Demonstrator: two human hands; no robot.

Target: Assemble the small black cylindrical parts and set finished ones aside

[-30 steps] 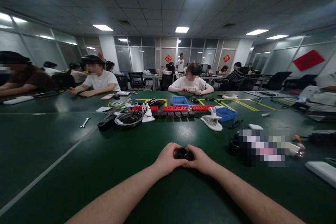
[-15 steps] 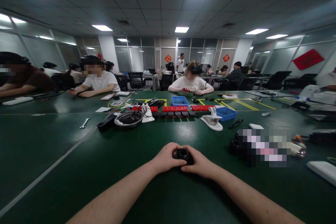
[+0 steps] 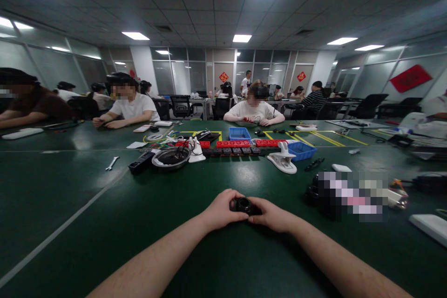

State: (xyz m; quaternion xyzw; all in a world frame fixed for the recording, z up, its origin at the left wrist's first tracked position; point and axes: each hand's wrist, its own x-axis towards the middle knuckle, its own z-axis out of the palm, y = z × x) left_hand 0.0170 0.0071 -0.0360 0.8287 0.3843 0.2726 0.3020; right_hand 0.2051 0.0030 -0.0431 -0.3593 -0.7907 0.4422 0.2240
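Observation:
A small black part with a ring-like round opening [image 3: 243, 204] is held low over the green table, its opening facing up; its exact kind I cannot make out. Around its left side my left hand [image 3: 220, 210] is closed, with the thumb along the near edge. My right hand [image 3: 273, 214] grips the right end between thumb and fingers. The fingers cover much of the part's sides, and whether its underside touches the table I cannot tell.
Beyond my hands lie a round metal dish with cables [image 3: 171, 159], a white clip base [image 3: 282, 160], red socket strips [image 3: 233, 144] and a blue bin [image 3: 301, 151]. A wrench [image 3: 112, 163] lies left, a partly blurred heap [image 3: 349, 195] right. A co-worker [image 3: 256, 108] sits opposite.
My right hand has slid a little to the right along the black part, showing more of its right end. My left hand has hardly moved.

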